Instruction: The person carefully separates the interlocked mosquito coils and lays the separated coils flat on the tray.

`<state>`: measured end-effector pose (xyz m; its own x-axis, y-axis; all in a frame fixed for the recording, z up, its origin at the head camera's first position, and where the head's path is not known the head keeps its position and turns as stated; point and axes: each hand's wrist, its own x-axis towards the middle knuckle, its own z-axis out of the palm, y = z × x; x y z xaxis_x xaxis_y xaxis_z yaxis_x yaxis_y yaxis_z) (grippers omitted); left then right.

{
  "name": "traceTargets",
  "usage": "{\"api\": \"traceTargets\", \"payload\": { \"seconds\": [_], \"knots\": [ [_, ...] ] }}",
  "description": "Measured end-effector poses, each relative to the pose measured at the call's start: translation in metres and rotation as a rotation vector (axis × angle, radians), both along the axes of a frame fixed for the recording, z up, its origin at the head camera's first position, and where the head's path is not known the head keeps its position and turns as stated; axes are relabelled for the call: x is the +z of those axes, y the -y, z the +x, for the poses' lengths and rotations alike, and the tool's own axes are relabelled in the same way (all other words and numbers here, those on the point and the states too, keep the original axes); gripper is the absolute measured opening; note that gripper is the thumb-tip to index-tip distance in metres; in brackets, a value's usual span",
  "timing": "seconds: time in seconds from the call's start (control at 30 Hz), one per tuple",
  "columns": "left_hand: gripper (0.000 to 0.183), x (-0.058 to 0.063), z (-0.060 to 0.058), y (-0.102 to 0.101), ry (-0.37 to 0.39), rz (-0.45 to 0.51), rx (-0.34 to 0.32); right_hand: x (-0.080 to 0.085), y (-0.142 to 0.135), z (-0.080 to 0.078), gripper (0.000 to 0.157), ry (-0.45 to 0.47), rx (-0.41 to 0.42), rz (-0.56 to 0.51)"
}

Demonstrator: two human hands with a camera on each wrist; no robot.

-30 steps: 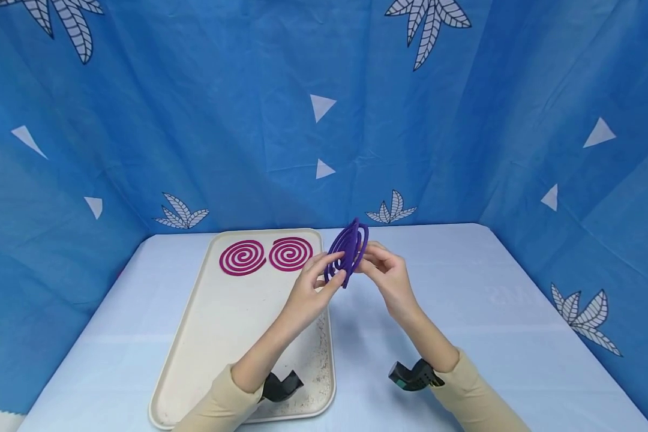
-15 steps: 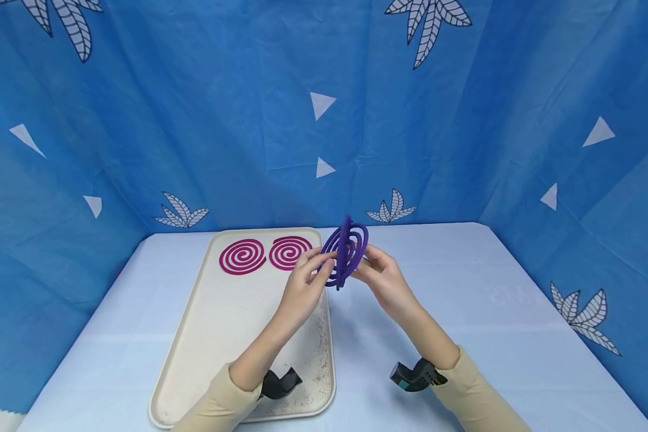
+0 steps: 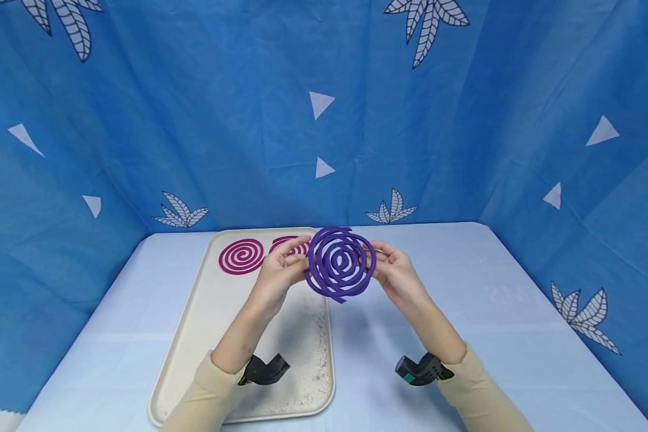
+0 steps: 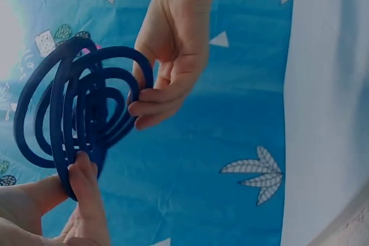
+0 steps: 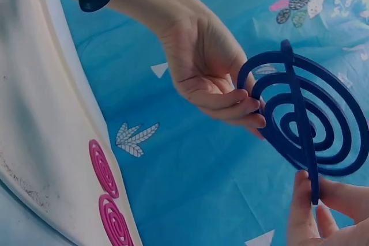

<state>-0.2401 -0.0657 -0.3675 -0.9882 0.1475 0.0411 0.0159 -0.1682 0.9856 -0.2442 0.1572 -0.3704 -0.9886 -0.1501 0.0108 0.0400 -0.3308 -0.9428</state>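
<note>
Two purple mosquito coils (image 3: 333, 231), nested together, are held up over the right edge of the tray, their spirals facing the head camera. My left hand (image 3: 278, 270) pinches their left rim; my right hand (image 3: 398, 273) grips the right rim. From the left wrist, the coils (image 4: 56, 102) appear tilted across each other, each pinched by a different hand. In the right wrist view one coil (image 5: 302, 120) is nearly edge-on between the fingers of my right hand (image 5: 328, 217), the other crossing it and held by my left hand (image 5: 204, 76).
A cream tray (image 3: 248, 336) lies on the white table (image 3: 464, 282), left of centre. Two magenta mosquito coils rest at its far end: the left coil (image 3: 241, 257) shows fully, the right coil (image 3: 277, 242) is partly covered by my left hand. Blue curtains (image 3: 324, 198) enclose the table.
The purple coils have turned from nearly edge-on to facing the head camera. My left hand has shifted left, now overlapping the right magenta coil, and the hands are farther apart.
</note>
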Motion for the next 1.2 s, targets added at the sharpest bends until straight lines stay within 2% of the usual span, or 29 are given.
{"api": "traceTargets", "payload": {
  "seconds": [0.1,0.23,0.3,0.37,0.53,0.63,0.93,1.13,1.2],
  "knots": [
    [0.048,0.002,0.001,0.001,0.002,0.042,0.028,0.003,-0.001,0.000,0.019,0.035,0.055,-0.003],
    [0.043,0.005,0.001,0.004,0.003,0.087,0.127,0.006,-0.002,0.003,0.032,0.060,0.210,0.028],
    [0.041,0.006,0.000,0.005,0.007,0.105,0.141,0.007,-0.001,0.005,0.037,0.061,0.242,0.039],
    [0.042,0.006,0.000,0.005,0.009,0.108,0.117,0.007,0.001,0.006,0.040,0.061,0.223,0.021],
    [0.057,0.003,0.002,0.001,0.006,0.065,-0.044,0.007,0.003,0.008,0.038,0.070,0.124,-0.012],
    [0.063,0.002,0.003,-0.001,0.005,0.057,-0.097,0.007,0.003,0.009,0.036,0.060,0.092,-0.032],
    [0.063,0.006,0.006,0.000,-0.007,0.069,-0.067,0.008,0.004,0.011,0.037,0.056,0.062,-0.034],
    [0.063,0.007,0.012,-0.005,-0.019,0.104,-0.057,0.012,0.002,0.013,0.019,0.096,0.061,-0.060],
    [0.062,0.007,0.013,-0.007,-0.025,0.111,-0.048,0.014,0.000,0.014,0.018,0.106,0.063,-0.063]
  ]
}}
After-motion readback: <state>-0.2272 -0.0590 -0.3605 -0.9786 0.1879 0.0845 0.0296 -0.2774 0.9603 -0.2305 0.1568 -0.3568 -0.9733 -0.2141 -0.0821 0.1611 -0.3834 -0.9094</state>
